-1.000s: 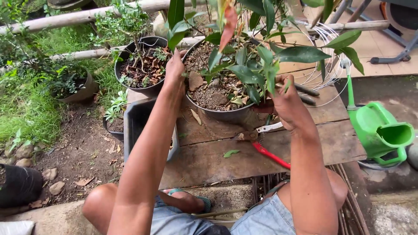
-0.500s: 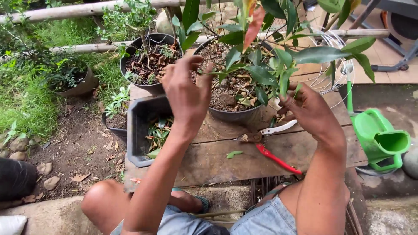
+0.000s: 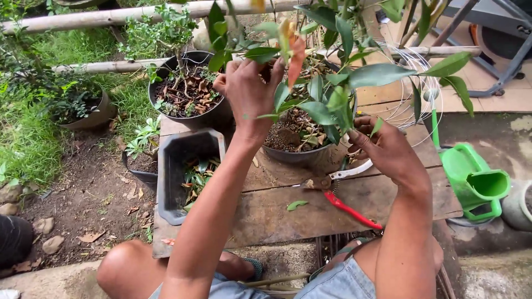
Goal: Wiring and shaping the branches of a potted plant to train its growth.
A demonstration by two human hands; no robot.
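A leafy plant [image 3: 327,94] grows in a black pot [image 3: 299,156] on a wooden plank table [image 3: 277,213]. My left hand [image 3: 249,91] is raised over the pot's left side with its back to me. Its fingers curl into the foliage beside an orange leaf [image 3: 296,55], and what they hold is hidden. My right hand [image 3: 388,149] is at the pot's right rim with its fingers apart, touching low leaves. Pruning shears [image 3: 338,191] with one white and one red handle lie on the table in front of the pot.
A grey rectangular tub [image 3: 166,182] with leaf cuttings stands at the table's left end. A second black pot [image 3: 188,94] of dry leaves sits behind it. A green watering can [image 3: 471,182] stands right, a wire coil [image 3: 413,83] behind. Soil, grass and a brown pot [image 3: 83,113] lie left.
My left hand drew back from the pot's far rim and rose into the plant's leaves. My right hand stayed at the pot's right side. The view shifted slightly.
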